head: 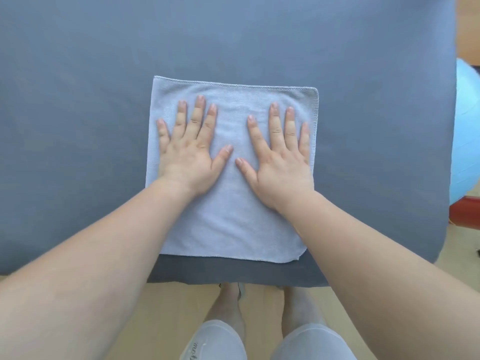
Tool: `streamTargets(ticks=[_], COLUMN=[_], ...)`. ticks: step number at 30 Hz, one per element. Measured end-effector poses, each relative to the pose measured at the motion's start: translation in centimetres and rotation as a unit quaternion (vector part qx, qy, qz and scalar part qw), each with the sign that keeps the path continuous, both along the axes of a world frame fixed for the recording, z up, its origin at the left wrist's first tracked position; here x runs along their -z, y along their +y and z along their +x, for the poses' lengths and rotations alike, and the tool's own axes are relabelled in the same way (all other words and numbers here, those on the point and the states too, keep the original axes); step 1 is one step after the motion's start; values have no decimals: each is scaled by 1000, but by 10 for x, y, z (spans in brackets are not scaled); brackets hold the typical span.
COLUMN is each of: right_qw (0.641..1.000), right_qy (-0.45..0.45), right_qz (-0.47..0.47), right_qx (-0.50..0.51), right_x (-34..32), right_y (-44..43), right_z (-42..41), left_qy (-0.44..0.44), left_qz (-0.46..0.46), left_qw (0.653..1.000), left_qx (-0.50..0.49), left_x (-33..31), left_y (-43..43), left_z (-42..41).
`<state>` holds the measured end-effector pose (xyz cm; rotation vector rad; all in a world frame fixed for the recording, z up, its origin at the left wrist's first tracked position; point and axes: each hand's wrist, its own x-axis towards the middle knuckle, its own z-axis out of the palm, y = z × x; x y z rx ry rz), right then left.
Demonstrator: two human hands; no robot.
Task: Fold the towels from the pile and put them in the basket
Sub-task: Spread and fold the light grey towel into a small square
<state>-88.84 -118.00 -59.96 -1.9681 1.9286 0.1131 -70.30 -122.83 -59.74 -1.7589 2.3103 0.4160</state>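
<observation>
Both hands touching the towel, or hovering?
Touching. The head view shows the left hand and right hand lying flat with fingers spread on the pale towel, no gap visible beneath the palms.

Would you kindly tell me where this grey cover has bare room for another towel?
The grey cover lies bare left of the towel, across the band beyond its far edge, and in a narrower strip toward the blue ball. The middle is taken: left hand and right hand press flat on the towel.

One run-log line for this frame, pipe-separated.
pale blue square microfibre towel: flat on grey-blue cloth-covered table | left hand: palm down on towel | right hand: palm down on towel | basket, pile: not visible
</observation>
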Motion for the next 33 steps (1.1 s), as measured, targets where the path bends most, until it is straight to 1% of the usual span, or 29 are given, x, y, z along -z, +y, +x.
streamTargets(ticks=[5, 10, 12, 14, 16, 18, 19, 21, 23, 25, 28, 30, 33], right_qw=[999, 998, 998, 998, 993, 989, 990, 997, 999, 999, 996, 997, 995], right_qy=[36, 47, 37, 7, -16, -4, 1, -9, -18, -6, 29, 45, 67], right_qz=[1, -5, -11, -39, -100, -143, -138, -81, -24, 23, 51, 20, -76], right_qx=[13, 34, 43, 57, 59, 38, 26, 7, -12, -35, -69, -64, -22], right_x=[4, 5, 6, 6, 2, -5, -9, -21, -32, -40, -42, -42, -48], right_y=[-12, -37, -48, -59, -70, -82, -89, -103, -115, -123, -129, -134, -144], right_z=[-7, -18, -22, -28, -35, -42, -47, -54, -59, -62, -61, -59, -62], left_qy=[-6, 2, 0, -4, 3, 27, 32, 16, -5, -19, -39, -30, 3], left_qz=[-11, -17, -14, -11, -26, -64, -84, -90, -57, -23, 1, -11, -66], left_qw=[1000, 1000, 1000, 999, 999, 997, 995, 994, 996, 998, 996, 997, 997], left_qx=[26, 16, 20, 30, 38, 44, 52, 66, 62, 62, 77, 72, 44], left_x=[5, 7, 6, 4, -2, -11, -15, -23, -33, -41, -46, -46, -50], left_y=[-37, -63, -73, -78, -82, -88, -92, -105, -118, -130, -141, -146, -155], left_z=[21, 30, 33, 35, 36, 35, 33, 30, 26, 23, 20, 20, 20])
